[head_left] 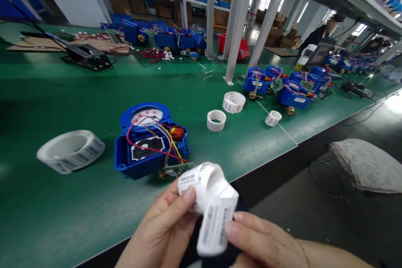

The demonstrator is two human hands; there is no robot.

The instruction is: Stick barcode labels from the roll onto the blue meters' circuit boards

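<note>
**Label roll held over bench edge, both hands**

Surface: long green matte bench mat (47, 104), smooth, running left to right; dark floor beyond its near edge. Grey metal uprights (238, 21) rise from the bench to overhead shelving stacked with blue bins and brown cartons. A person in dark clothing stands far right, behind the bench.

Hidden/unclear: both wrists are cut off by the bottom edge. Barcode print on the labels is too blurred to read. A crumpled grey cloth bundle (364, 165) lies on the floor; what it holds cannot be told.

Materials: left hand (163, 230) pinches a small white roll of barcode labels (201, 182), thumb on its glossy outer wrap. Right hand (264, 243) grips the loose white label strip (216, 222) hanging from it, thumb on the face. The roll sits just past the bench edge, near an open blue plastic meter housing (150, 146) with round dial, red, yellow and blue wires, and small green circuit board. A larger white label roll (70, 150) lies flat to its left.
</note>
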